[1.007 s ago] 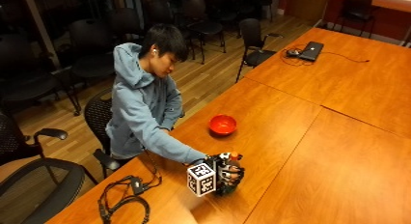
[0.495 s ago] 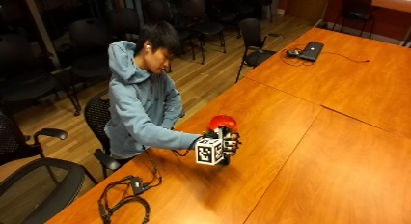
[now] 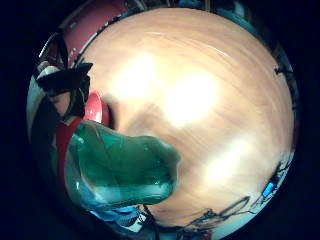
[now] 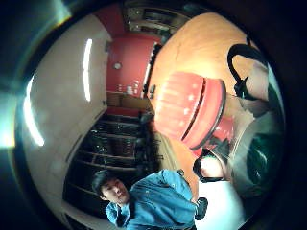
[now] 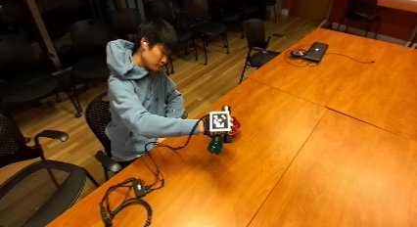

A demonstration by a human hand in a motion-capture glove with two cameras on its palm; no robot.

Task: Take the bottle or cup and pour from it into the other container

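Green bottle: held aloft above the wooden desk, fingers of the gloved right hand curled round it. Red bowl: on the desk, just beside the bottle. No label or writing legible on either item.

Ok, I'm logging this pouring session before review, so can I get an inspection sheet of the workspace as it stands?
Surface: wooden table, several joined panels.
Job's things: green bottle held above the table, tilted, beside the red bowl.
Clutter: laptop at the far end.
Hand: gloved right hand grips the bottle.
Cables: black cable bundle on the near table edge; another runs from the laptop.
Surroundings: black chairs on a wooden floor; the person sits at the table.
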